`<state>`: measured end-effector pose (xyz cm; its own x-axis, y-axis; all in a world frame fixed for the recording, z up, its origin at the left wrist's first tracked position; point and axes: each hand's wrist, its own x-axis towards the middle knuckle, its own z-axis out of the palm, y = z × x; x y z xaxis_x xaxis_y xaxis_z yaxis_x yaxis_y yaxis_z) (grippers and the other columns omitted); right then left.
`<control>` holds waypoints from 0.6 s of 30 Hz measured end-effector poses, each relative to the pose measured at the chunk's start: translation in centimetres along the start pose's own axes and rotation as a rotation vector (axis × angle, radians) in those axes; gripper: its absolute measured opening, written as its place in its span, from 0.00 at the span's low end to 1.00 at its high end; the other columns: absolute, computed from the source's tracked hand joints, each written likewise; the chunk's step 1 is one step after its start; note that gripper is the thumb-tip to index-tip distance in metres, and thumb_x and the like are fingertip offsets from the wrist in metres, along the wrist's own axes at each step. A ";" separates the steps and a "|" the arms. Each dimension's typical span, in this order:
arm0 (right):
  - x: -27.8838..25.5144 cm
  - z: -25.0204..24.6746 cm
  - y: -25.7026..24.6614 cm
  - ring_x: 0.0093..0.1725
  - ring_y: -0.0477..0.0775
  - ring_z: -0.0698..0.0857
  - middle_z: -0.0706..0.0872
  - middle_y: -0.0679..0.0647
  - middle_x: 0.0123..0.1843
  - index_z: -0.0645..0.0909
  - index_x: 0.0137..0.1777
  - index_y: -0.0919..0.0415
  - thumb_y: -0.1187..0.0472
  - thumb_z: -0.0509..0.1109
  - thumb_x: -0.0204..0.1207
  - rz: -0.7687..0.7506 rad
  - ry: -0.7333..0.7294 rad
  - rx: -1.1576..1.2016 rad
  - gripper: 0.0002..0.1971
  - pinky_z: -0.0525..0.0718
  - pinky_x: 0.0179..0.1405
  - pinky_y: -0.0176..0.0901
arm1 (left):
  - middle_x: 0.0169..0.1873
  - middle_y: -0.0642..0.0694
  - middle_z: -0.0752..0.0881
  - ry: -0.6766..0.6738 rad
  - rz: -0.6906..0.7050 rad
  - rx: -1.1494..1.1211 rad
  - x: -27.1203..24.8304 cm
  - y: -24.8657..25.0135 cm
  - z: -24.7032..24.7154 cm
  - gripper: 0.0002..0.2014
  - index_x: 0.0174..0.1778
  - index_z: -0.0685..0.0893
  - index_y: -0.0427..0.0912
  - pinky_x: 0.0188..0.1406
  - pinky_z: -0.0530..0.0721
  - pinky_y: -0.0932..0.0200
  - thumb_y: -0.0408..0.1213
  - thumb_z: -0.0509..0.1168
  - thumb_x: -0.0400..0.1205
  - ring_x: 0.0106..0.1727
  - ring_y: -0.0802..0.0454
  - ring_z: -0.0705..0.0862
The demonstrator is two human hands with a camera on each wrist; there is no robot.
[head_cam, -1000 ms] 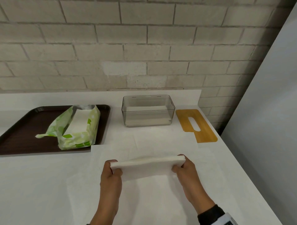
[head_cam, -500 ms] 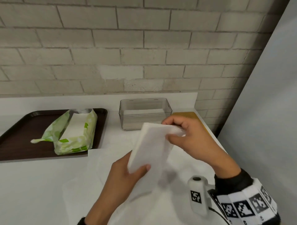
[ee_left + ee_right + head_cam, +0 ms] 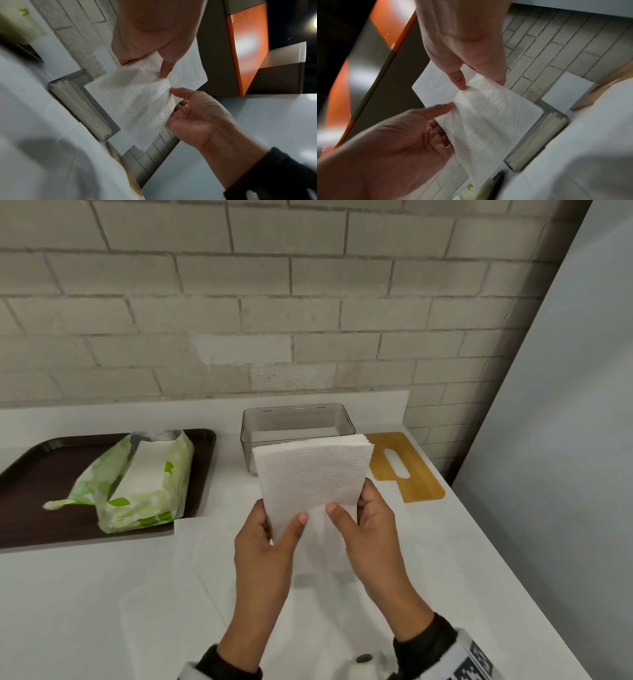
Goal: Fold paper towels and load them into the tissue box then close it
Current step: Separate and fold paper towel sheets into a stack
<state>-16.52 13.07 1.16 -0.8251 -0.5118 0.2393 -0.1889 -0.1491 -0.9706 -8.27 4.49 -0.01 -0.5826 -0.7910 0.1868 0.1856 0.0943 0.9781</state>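
Observation:
A folded stack of white paper towels (image 3: 313,474) stands upright in the air in front of the clear tissue box (image 3: 298,419). My left hand (image 3: 281,518) pinches its lower left edge, thumb in front and fingers behind. My right hand (image 3: 349,505) pinches the lower right edge the same way. In the left wrist view the paper towels (image 3: 133,101) hang over the tissue box (image 3: 82,108). The right wrist view shows the paper towels (image 3: 488,115) with both thumbs on them. A white layer lies inside the box. The bamboo lid (image 3: 404,467) with its slot lies flat to the right of the box.
An opened green towel pack (image 3: 144,474) lies on a brown tray (image 3: 34,474) at the left. Loose flat sheets (image 3: 239,577) cover the white table under my hands. A brick wall stands behind the box. The table's edge and a grey panel (image 3: 565,440) are at the right.
The stack was held flat by its two ends low over the table. It was turned on end and raised, and both hands now pinch its lower edge in front of the box.

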 end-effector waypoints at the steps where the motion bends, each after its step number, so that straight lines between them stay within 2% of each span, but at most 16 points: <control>1: -0.2 0.0 0.5 0.54 0.34 0.84 0.85 0.35 0.53 0.74 0.54 0.38 0.66 0.68 0.77 0.016 0.004 -0.005 0.18 0.83 0.47 0.27 | 0.45 0.60 0.90 -0.002 -0.010 0.013 -0.1 -0.4 0.1 0.14 0.51 0.81 0.57 0.42 0.84 0.69 0.31 0.70 0.78 0.48 0.62 0.88; 3: -0.7 0.2 1.9 0.54 0.39 0.85 0.84 0.41 0.56 0.72 0.56 0.40 0.67 0.68 0.77 0.085 -0.014 -0.035 0.19 0.84 0.45 0.29 | 0.46 0.58 0.88 -0.023 -0.069 0.032 -0.4 -1.4 0.3 0.18 0.50 0.79 0.59 0.41 0.82 0.69 0.27 0.66 0.80 0.47 0.64 0.87; 5: -1.3 0.4 2.9 0.53 0.40 0.84 0.83 0.42 0.55 0.71 0.55 0.40 0.67 0.68 0.77 0.136 -0.032 -0.082 0.19 0.82 0.43 0.26 | 0.46 0.59 0.86 -0.035 -0.125 0.044 -0.9 -2.0 0.5 0.22 0.49 0.77 0.61 0.37 0.80 0.75 0.22 0.61 0.80 0.44 0.69 0.86; 9: -1.4 0.5 3.3 0.48 0.27 0.82 0.82 0.37 0.51 0.71 0.52 0.41 0.70 0.66 0.77 0.132 0.003 -0.093 0.19 0.80 0.42 0.21 | 0.48 0.59 0.85 -0.028 -0.125 0.042 -1.2 -2.0 1.0 0.25 0.51 0.76 0.59 0.36 0.77 0.80 0.18 0.58 0.79 0.43 0.74 0.84; 11: -1.3 0.5 3.5 0.47 0.25 0.81 0.81 0.35 0.50 0.70 0.51 0.39 0.71 0.65 0.77 0.141 -0.020 -0.135 0.21 0.78 0.41 0.19 | 0.47 0.59 0.84 -0.042 -0.135 0.047 -1.1 -2.0 1.1 0.26 0.50 0.75 0.59 0.34 0.76 0.82 0.17 0.57 0.79 0.41 0.77 0.83; 15: -1.1 0.3 3.1 0.49 0.30 0.81 0.81 0.36 0.52 0.70 0.54 0.37 0.70 0.64 0.77 0.143 -0.050 -0.210 0.22 0.78 0.41 0.19 | 0.47 0.60 0.83 -0.067 -0.125 0.073 -0.8 -1.6 1.2 0.20 0.49 0.75 0.60 0.33 0.76 0.81 0.24 0.59 0.83 0.41 0.77 0.83; 18: -0.4 -0.8 1.3 0.51 0.33 0.81 0.82 0.37 0.52 0.72 0.59 0.42 0.69 0.65 0.78 0.081 -0.021 -0.222 0.20 0.80 0.43 0.20 | 0.49 0.63 0.84 -0.147 -0.064 0.094 0.3 -0.8 0.9 0.17 0.52 0.75 0.63 0.40 0.81 0.76 0.30 0.62 0.83 0.47 0.71 0.85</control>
<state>-16.89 13.74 -0.25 -0.8316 -0.5324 0.1584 -0.2368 0.0820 -0.9681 -9.33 4.77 -0.69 -0.7017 -0.7007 0.1286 0.0735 0.1084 0.9914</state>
